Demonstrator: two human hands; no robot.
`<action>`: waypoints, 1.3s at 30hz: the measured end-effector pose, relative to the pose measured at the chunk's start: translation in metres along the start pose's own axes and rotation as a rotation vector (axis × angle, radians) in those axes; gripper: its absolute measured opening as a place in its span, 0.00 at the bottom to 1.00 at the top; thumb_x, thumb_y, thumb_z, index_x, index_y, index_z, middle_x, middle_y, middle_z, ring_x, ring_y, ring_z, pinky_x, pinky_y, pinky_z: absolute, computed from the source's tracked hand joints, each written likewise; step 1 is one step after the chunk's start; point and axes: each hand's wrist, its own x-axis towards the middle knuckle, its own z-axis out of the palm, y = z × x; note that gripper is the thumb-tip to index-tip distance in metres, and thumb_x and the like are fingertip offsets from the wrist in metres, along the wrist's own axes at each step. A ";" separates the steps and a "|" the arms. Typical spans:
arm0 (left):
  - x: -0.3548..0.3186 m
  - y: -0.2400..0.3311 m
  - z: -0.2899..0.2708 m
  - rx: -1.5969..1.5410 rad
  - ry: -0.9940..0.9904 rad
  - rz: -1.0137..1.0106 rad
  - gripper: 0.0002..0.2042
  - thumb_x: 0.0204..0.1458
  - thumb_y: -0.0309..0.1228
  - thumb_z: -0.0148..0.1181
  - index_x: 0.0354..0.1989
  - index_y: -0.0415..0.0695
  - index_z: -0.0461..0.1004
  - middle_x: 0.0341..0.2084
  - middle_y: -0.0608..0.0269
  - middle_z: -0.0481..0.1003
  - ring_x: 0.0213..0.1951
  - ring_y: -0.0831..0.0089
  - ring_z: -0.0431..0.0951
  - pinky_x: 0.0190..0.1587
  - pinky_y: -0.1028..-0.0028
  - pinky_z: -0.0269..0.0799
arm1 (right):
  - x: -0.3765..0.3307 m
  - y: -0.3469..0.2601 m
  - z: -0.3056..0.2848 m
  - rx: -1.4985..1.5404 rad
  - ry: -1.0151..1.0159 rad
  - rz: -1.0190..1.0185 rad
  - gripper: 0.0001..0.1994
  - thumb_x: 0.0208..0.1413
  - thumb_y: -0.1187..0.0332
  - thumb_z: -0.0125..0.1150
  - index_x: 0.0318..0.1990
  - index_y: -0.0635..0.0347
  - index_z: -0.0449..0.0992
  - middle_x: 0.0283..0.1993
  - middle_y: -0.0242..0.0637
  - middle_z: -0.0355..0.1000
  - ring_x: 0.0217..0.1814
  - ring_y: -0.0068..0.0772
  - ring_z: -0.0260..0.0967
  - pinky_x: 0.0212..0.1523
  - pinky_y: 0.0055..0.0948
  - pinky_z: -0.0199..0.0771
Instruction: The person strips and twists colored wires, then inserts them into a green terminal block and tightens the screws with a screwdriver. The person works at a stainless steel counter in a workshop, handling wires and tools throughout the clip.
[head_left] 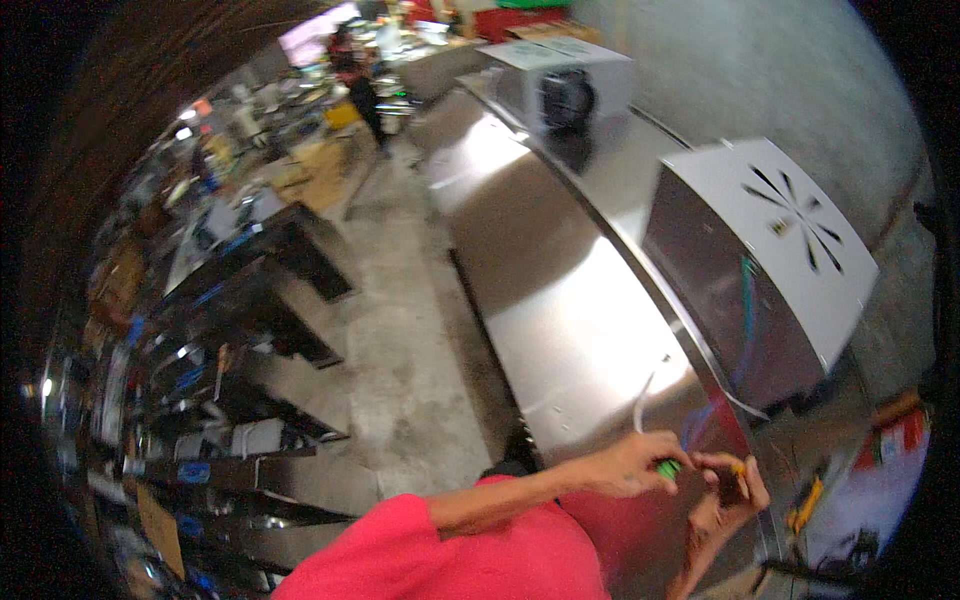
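Observation:
Both my hands are over the near end of a shiny stainless-steel surface (560,300). My left hand (635,464) is closed round a small green object (668,468); its kind is too blurred to tell. Just to the right, my right hand (735,490) has its fingers curled and pinched, with a small yellow-orange piece (738,468) showing between them. The fingertips of the two hands nearly meet. A thin white cable (642,405) rises from beside my left hand over the steel. Bluish wires (697,425) show just beyond the hands.
To the right stands a white-topped box (800,215) with radiating slots and a green-blue wire on its side. Another white box (560,60) with a black round part sits farther back. Dark metal frames (270,310) line the left, across the concrete floor (400,350). A person (365,95) is far off.

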 end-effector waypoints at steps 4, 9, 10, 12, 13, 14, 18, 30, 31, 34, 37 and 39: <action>-0.002 0.004 -0.001 0.012 0.036 -0.023 0.22 0.56 0.35 0.76 0.56 0.39 0.80 0.39 0.55 0.77 0.44 0.61 0.79 0.49 0.64 0.74 | 0.004 -0.005 0.002 -0.118 -0.036 0.160 0.23 0.65 0.86 0.57 0.64 0.54 0.63 0.44 0.48 0.79 0.45 0.39 0.80 0.47 0.37 0.84; -0.005 0.024 0.004 0.061 0.056 -0.227 0.19 0.56 0.34 0.77 0.54 0.40 0.82 0.44 0.55 0.79 0.45 0.66 0.79 0.49 0.68 0.75 | -0.009 0.000 0.010 0.067 0.071 0.167 0.24 0.56 0.91 0.62 0.59 0.59 0.76 0.45 0.47 0.81 0.46 0.38 0.79 0.49 0.33 0.82; -0.004 0.027 0.005 0.069 0.055 -0.230 0.20 0.55 0.33 0.77 0.54 0.40 0.82 0.45 0.56 0.80 0.46 0.67 0.79 0.50 0.68 0.75 | -0.013 -0.003 0.013 0.098 0.101 0.171 0.28 0.56 0.92 0.62 0.62 0.56 0.73 0.48 0.49 0.80 0.47 0.38 0.79 0.51 0.33 0.83; -0.007 0.025 0.006 0.033 0.055 -0.243 0.20 0.55 0.32 0.78 0.54 0.40 0.82 0.46 0.57 0.80 0.47 0.68 0.79 0.51 0.69 0.75 | -0.012 -0.003 0.012 0.077 0.094 0.063 0.32 0.61 0.90 0.60 0.70 0.55 0.62 0.51 0.49 0.77 0.48 0.37 0.79 0.53 0.34 0.84; -0.009 0.024 0.008 -0.017 0.049 -0.250 0.20 0.54 0.31 0.78 0.54 0.40 0.82 0.46 0.57 0.80 0.47 0.69 0.79 0.52 0.69 0.75 | -0.013 -0.005 0.010 0.062 0.104 0.066 0.32 0.63 0.89 0.59 0.71 0.54 0.60 0.51 0.48 0.77 0.48 0.36 0.79 0.52 0.33 0.84; -0.008 0.026 0.007 -0.063 0.046 -0.262 0.20 0.54 0.30 0.78 0.55 0.40 0.82 0.46 0.57 0.80 0.47 0.69 0.79 0.53 0.69 0.74 | -0.011 -0.005 0.011 0.051 0.113 0.073 0.33 0.64 0.89 0.58 0.72 0.54 0.58 0.51 0.47 0.76 0.48 0.35 0.79 0.51 0.32 0.84; 0.002 0.045 -0.006 -0.045 0.010 -0.322 0.21 0.54 0.29 0.77 0.56 0.39 0.82 0.49 0.59 0.79 0.53 0.70 0.78 0.59 0.71 0.70 | 0.008 -0.027 -0.001 0.239 0.447 0.477 0.30 0.72 0.76 0.57 0.76 0.53 0.51 0.50 0.42 0.73 0.47 0.30 0.76 0.48 0.28 0.81; -0.011 0.037 -0.001 0.149 -0.046 -0.164 0.19 0.55 0.26 0.75 0.56 0.40 0.82 0.42 0.55 0.81 0.44 0.66 0.81 0.52 0.68 0.76 | -0.006 0.011 0.015 0.416 0.301 0.843 0.33 0.66 0.79 0.66 0.74 0.56 0.56 0.46 0.35 0.76 0.50 0.26 0.77 0.53 0.27 0.79; -0.012 0.037 0.000 0.156 -0.055 -0.172 0.19 0.55 0.26 0.75 0.56 0.40 0.82 0.42 0.55 0.81 0.44 0.65 0.81 0.52 0.68 0.76 | -0.006 0.011 0.015 0.407 0.284 0.851 0.33 0.66 0.78 0.66 0.74 0.57 0.57 0.46 0.35 0.76 0.49 0.25 0.77 0.52 0.26 0.79; -0.008 0.038 -0.001 0.142 -0.042 -0.183 0.20 0.55 0.26 0.75 0.56 0.40 0.82 0.43 0.54 0.81 0.45 0.64 0.81 0.52 0.68 0.76 | -0.002 0.010 0.011 0.372 0.243 0.870 0.33 0.66 0.77 0.67 0.75 0.58 0.57 0.45 0.35 0.76 0.45 0.23 0.76 0.48 0.25 0.78; -0.011 0.034 0.004 0.119 0.003 -0.137 0.20 0.55 0.25 0.75 0.56 0.40 0.82 0.44 0.55 0.82 0.45 0.64 0.82 0.52 0.68 0.76 | -0.005 0.010 0.014 0.424 0.213 0.864 0.34 0.66 0.76 0.68 0.75 0.60 0.57 0.43 0.35 0.77 0.43 0.23 0.76 0.47 0.26 0.79; -0.010 0.035 0.004 0.114 0.008 -0.145 0.19 0.54 0.25 0.75 0.55 0.40 0.82 0.44 0.55 0.82 0.45 0.64 0.82 0.53 0.67 0.76 | -0.005 0.010 0.017 0.442 0.216 0.837 0.33 0.66 0.75 0.68 0.74 0.61 0.57 0.42 0.35 0.77 0.44 0.24 0.76 0.48 0.27 0.79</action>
